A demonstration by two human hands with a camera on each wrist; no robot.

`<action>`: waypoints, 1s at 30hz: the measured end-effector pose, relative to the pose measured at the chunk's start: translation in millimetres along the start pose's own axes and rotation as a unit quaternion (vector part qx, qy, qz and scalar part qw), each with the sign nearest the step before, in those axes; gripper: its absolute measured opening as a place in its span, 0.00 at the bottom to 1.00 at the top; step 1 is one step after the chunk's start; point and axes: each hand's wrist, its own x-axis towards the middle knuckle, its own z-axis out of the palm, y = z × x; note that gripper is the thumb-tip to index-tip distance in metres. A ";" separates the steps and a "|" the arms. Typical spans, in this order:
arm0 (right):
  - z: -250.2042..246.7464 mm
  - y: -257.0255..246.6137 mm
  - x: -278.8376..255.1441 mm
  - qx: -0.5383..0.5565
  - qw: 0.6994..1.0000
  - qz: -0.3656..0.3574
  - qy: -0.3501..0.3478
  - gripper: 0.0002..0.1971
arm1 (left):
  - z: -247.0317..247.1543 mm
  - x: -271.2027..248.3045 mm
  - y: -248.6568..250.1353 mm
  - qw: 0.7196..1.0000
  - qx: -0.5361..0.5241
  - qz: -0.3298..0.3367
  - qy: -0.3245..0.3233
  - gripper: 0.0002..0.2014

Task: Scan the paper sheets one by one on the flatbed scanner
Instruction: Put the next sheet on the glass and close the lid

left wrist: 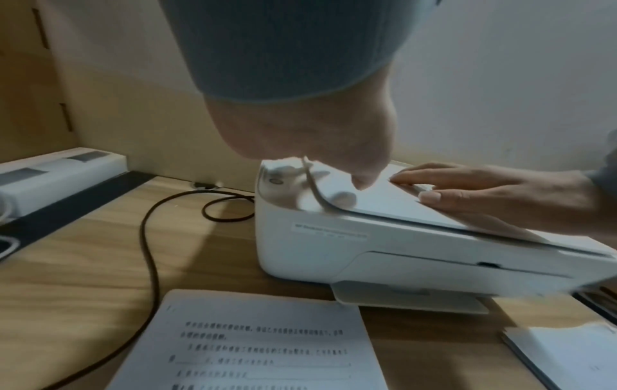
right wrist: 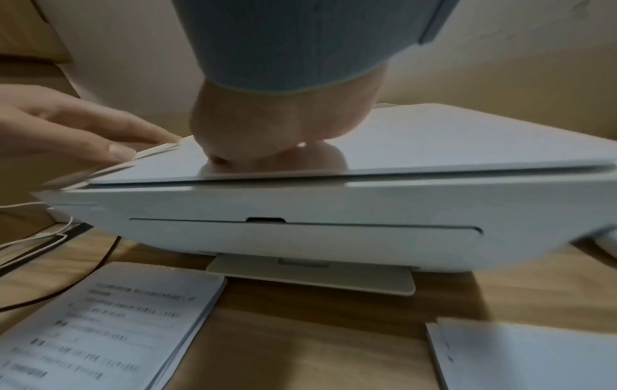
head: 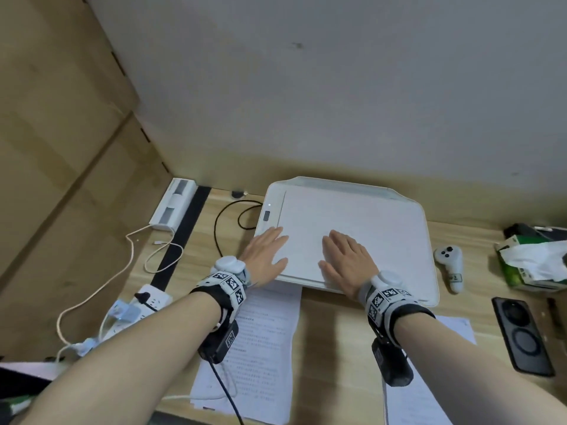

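The white flatbed scanner (head: 399,240) stands on the wooden desk against the wall, its lid down. My left hand (head: 267,253) lies flat at the lid's left edge, fingers straight. My right hand (head: 343,259) lies flat on the middle of the lid. The left wrist view shows the scanner body (left wrist: 317,250) and the right hand (left wrist: 501,195) with its fingertips on the lid. A pile of printed paper sheets (head: 264,348) lies in front of the scanner on the left. A second pile (head: 429,394), blank side up, lies on the right. Whether a sheet is under the lid is hidden.
A black cable (head: 221,228) loops left of the scanner, near a white power strip (head: 150,299) with white cords. Right of the scanner lie a white controller (head: 449,265), a dark phone (head: 521,332) and a green tissue box (head: 530,262). The wall rises close behind.
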 end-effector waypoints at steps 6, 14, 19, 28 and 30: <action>16.6 -14.9 40.0 0.023 1.000 -0.012 -0.005 0.37 | -10.0 8.0 -23.9 0.957 -0.180 -0.218 0.067 0.23; 28.2 -21.3 43.4 0.038 0.998 0.010 0.055 0.31 | 7.2 40.6 -20.5 0.823 -0.460 -0.307 0.131 0.17; 30.2 -20.8 41.1 0.045 0.997 0.022 0.059 0.31 | 6.0 46.9 -19.5 0.766 -0.521 -0.336 0.170 0.19; 28.6 -22.7 41.4 0.051 0.997 0.030 0.055 0.31 | 11.2 41.4 -15.7 0.799 -0.487 -0.312 0.169 0.18; 28.8 -21.8 41.1 0.050 0.997 0.033 0.055 0.31 | 11.6 42.3 -15.4 0.798 -0.482 -0.322 0.165 0.21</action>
